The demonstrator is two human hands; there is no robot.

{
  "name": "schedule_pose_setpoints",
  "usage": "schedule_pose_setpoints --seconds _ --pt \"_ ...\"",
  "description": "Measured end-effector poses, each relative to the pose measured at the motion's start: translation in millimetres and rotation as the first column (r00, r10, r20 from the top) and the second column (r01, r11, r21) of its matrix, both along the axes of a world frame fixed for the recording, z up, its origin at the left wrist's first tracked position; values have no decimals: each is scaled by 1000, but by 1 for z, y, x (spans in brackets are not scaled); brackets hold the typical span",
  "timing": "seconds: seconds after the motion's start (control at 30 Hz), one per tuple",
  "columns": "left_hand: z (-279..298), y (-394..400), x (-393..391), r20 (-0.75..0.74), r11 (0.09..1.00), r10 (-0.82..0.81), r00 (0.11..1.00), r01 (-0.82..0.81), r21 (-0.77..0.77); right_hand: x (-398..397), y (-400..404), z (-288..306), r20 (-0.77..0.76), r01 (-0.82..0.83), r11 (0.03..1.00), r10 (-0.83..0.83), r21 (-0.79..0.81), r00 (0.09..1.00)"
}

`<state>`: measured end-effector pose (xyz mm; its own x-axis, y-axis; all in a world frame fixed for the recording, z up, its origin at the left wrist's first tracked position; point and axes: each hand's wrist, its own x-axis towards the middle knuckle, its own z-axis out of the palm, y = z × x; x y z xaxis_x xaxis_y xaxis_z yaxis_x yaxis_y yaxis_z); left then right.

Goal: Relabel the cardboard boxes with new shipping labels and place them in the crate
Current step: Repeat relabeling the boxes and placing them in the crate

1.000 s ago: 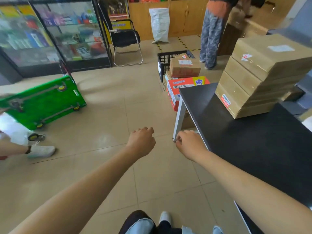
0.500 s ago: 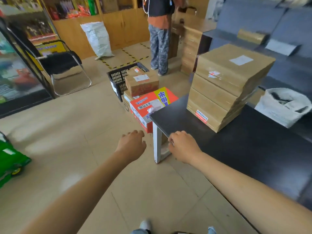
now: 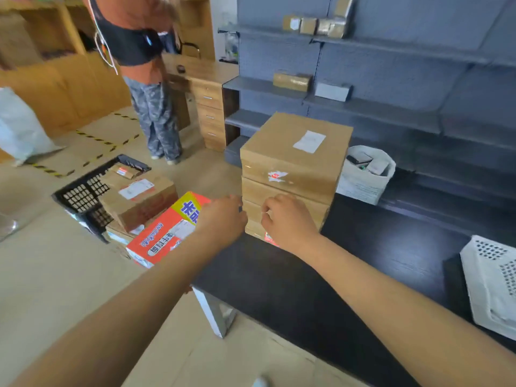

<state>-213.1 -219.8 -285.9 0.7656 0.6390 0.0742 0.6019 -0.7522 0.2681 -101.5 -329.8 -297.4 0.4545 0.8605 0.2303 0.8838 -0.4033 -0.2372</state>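
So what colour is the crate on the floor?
Black, with a lattice of holes in its walls; the head view shows the crate clearly.

— What do you see?
— A stack of cardboard boxes [image 3: 293, 174] on the black table [image 3: 349, 275]. My left hand [image 3: 223, 219] and right hand [image 3: 289, 219] are both up at the front of the stack, fingers curled.
— What's on the floor?
— A black crate [image 3: 83, 196] with boxes in it, and a red box [image 3: 164, 233] beside it.
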Motion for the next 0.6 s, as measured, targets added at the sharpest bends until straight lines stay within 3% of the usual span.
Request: schedule_pose_setpoints --seconds 0.33,0.6 --pt "56 91 105 123 984 -155 980 142 106 94 48 48 22 235 958 -242 164 970" --pt "69 152 187 187 958 -284 940 287 9 148 69 61 -99 534 827 -525 177 845"
